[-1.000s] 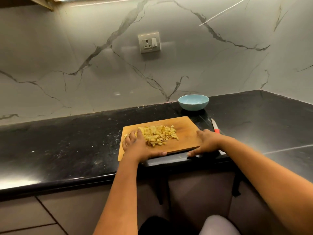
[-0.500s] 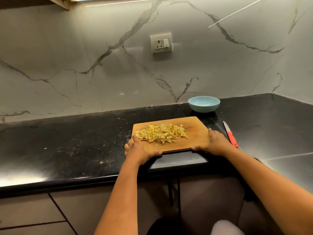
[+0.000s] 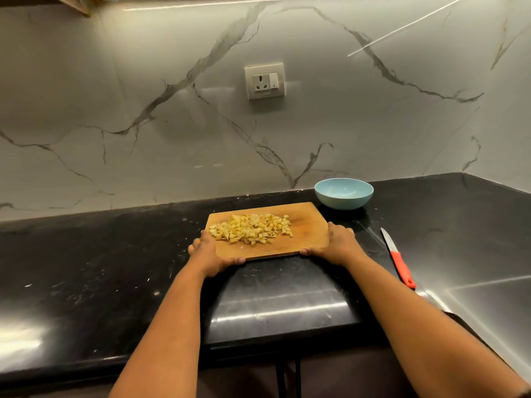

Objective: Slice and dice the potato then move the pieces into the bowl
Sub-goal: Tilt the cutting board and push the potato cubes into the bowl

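1. The cutting looks finished: the potato is a heap of small diced potato pieces (image 3: 251, 231) on the left-centre of the wooden cutting board (image 3: 304, 237), with no whole or half potato in sight.
2. The red-handled knife (image 3: 398, 258) lies on the black countertop (image 3: 86, 268) to the right of the board, in nobody's grip, which fits the judgement that slicing is over.
3. The light blue bowl (image 3: 343, 193) sits just beyond the board's far right corner and appears empty, so the transfer is not yet done.
4. The left hand (image 3: 208, 254) grips the board's near left corner, thumb curled along the front edge, fingers at the side.
5. The right hand (image 3: 334, 244) holds the near right corner the same way.
6. What is left, by my reading: bring the board to the bowl and slide every piece in.
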The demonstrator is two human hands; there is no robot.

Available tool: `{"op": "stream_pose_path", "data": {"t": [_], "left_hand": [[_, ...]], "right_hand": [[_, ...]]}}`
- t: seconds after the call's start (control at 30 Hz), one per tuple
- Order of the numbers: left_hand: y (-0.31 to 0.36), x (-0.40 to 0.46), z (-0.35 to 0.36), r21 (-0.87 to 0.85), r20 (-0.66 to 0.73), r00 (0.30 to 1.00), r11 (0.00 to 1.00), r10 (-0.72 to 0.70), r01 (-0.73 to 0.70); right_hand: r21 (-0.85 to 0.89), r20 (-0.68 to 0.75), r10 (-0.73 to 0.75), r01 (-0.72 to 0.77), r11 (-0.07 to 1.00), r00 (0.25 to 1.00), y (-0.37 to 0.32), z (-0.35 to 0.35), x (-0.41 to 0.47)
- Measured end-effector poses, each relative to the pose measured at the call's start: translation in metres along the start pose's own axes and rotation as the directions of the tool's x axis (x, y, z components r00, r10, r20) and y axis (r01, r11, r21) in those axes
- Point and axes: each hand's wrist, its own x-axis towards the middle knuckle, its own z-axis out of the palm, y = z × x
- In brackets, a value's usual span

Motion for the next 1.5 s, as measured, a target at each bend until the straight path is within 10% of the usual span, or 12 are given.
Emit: {"op": "stream_pose_path", "data": {"t": [0.23, 0.6, 0.87, 1.3, 1.4, 1.5], "left_hand": [[0.045, 0.006, 0.007, -0.093, -0.251, 0.950, 0.973, 0.184, -0.213], [0.230, 0.057, 0.133, -0.272, -0.086, 0.909, 0.868, 0.409, -0.416], [0.257, 0.101, 0.160, -0.001, -0.101, 0.893, 0.898, 0.439, -0.441], [0.248, 0.104, 0.152, -0.163, -0.279, 0.828, 0.825, 0.487, -0.540], [0.249, 0.095, 0.132, -0.161, -0.283, 0.804, 0.801, 0.522, -0.577], [0.243, 0.077, 0.105, -0.150, -0.263, 0.795, 0.791, 0.547, -0.594]], "right_hand": [[0.458, -0.412, 0.280, -0.068, 0.886, 0.867, 0.036, -0.012, 0.027], [0.473, -0.340, 0.290, -0.104, 0.875, 0.895, 0.065, -0.018, 0.083], [0.402, -0.166, 0.236, -0.153, 0.903, 0.958, 0.073, -0.025, 0.113], [0.535, -0.373, 0.337, -0.096, 0.839, 0.865, 0.063, -0.041, 0.110], [0.676, -0.391, 0.385, -0.023, 0.736, 0.836, 0.061, -0.047, 0.108], [0.926, -0.193, 0.426, 0.021, 0.376, 0.884, 0.054, -0.054, 0.098]]}}
